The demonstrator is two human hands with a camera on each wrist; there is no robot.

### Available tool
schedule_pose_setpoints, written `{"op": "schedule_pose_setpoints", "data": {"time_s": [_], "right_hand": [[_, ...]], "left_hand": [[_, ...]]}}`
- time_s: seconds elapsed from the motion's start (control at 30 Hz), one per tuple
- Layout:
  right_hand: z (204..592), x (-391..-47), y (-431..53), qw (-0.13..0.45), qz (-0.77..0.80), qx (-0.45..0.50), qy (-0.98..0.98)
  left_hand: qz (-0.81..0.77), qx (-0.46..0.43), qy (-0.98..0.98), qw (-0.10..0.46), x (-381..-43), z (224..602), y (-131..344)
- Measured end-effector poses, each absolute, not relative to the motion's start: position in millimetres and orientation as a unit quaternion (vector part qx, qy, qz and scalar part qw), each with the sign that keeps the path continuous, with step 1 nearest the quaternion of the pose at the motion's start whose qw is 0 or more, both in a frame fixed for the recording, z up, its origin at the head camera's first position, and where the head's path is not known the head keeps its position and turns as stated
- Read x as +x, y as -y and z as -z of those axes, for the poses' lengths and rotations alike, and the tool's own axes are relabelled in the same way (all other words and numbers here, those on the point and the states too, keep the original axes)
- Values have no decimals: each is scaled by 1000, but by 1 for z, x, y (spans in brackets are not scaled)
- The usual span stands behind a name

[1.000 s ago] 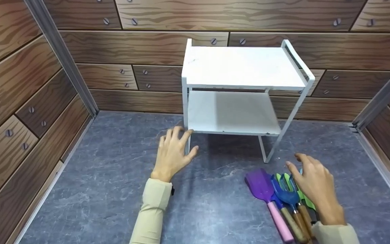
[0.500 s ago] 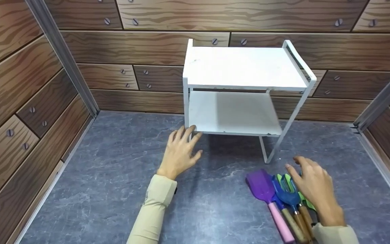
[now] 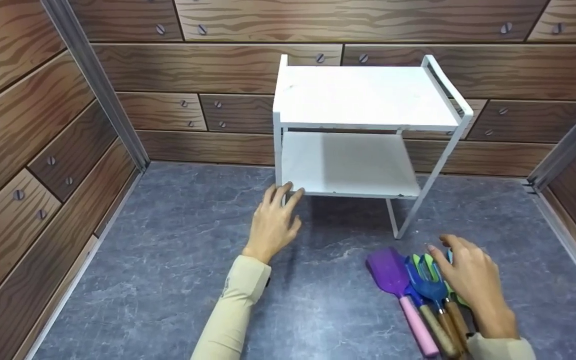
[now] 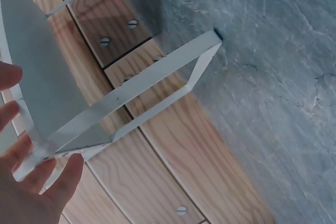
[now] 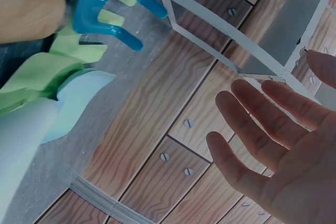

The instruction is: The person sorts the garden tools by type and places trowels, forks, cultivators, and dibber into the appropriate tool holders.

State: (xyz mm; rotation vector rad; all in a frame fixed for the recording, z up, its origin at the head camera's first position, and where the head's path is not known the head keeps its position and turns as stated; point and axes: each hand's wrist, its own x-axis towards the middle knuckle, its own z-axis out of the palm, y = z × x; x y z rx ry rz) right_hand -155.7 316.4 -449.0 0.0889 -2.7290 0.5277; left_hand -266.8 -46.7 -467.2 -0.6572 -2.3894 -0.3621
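Note:
A white two-shelf metal rack stands upright near the back wall. At its front left leg is my left hand, fingers spread at the lower shelf's corner. In the left wrist view the fingertips lie along the frame; whether they press on it I cannot tell. My right hand hovers with loosely bent fingers, holding nothing, over a bunch of garden hand tools. These include a purple shovel with a pink handle, a blue hand fork with a wooden handle, and green tools partly hidden under the hand.
Wood-patterned panels wall in the back and both sides, with metal strips at the corners. The grey marbled floor runs up to the panels. A pale blue pointed tool shows in the right wrist view.
My left hand has moved right and slightly up to the rack's front left leg. The right hand has stayed over the tools, with only a slight shift of the whole view.

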Motion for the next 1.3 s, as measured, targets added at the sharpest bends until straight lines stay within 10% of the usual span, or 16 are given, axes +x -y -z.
{"op": "schedule_pose_setpoints", "data": {"time_s": [0.73, 1.3], "right_hand": [[464, -144, -329, 215, -163, 52, 961], [480, -124, -337, 74, -159, 14, 984]], "left_hand": [[142, -207, 907, 339, -269, 461, 34], [175, -203, 904, 333, -265, 470, 34]]}}
